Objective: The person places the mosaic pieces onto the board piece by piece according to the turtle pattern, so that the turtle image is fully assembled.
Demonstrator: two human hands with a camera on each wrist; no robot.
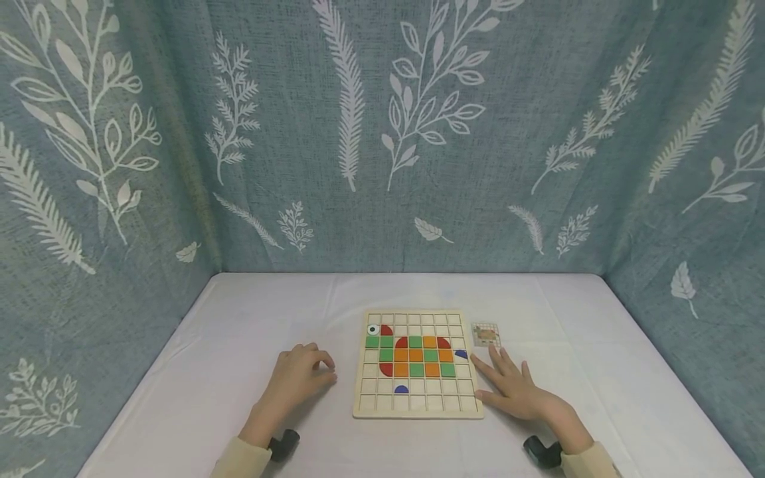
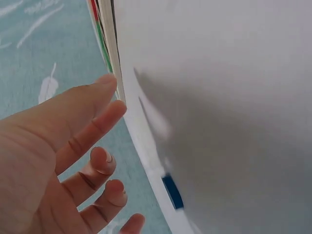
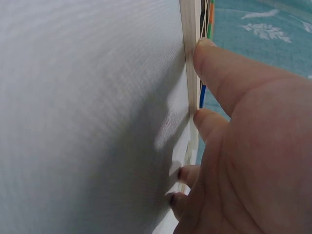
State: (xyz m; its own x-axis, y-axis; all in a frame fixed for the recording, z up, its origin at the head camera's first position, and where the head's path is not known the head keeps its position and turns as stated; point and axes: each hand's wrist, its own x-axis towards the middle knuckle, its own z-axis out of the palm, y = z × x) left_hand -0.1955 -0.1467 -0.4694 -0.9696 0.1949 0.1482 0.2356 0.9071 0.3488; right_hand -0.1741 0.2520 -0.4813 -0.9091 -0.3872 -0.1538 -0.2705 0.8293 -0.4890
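A wooden grid board (image 1: pixel 418 405) lies flat on the table with orange, green and red pieces set in a block of its squares. An eye piece (image 1: pixel 373 329) is at upper left. One blue half-round piece (image 1: pixel 402 390) sits low on the grid; another blue piece (image 1: pixel 461 354) is near its right side. Left of the board, my left hand (image 1: pixel 301 375) hovers with loosely bent fingers and holds nothing. My right hand (image 1: pixel 516 392) spreads its fingers, thumb and index fingertip touching the board's right edge. In the left wrist view a blue object (image 2: pixel 173 192) lies beyond the fingers.
A small picture card (image 1: pixel 483 330) lies right of the board, just beyond the right hand's fingertips. White cloth (image 1: pixel 269 305) covers the table. A blue-green leaf-patterned curtain (image 1: pixel 370 219) stands behind and at both sides. Black wrist mounts (image 1: pixel 285 445) sit at both wrists.
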